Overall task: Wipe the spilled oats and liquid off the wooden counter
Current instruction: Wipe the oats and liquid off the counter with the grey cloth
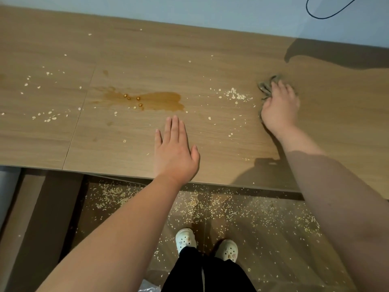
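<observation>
My right hand (280, 106) presses a bunched cloth (265, 87) at right; oats (236, 94) lie just left. My left hand (173, 150) rests flat, fingers straight, below the brown puddle (160, 101) on the wooden counter (63, 60).

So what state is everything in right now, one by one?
Left hand: flat, open, empty on the counter.
Right hand: pressing the cloth.
Cloth: bunched, mostly hidden.
Brown liquid: still pooled, unwiped.
Oats: scattered on the wooden counter.
Floor: littered with oats.

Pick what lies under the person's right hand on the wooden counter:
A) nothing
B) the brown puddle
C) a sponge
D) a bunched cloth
D: the right hand presses on a bunched grey-brown cloth, well to the right of the brown puddle.
</observation>
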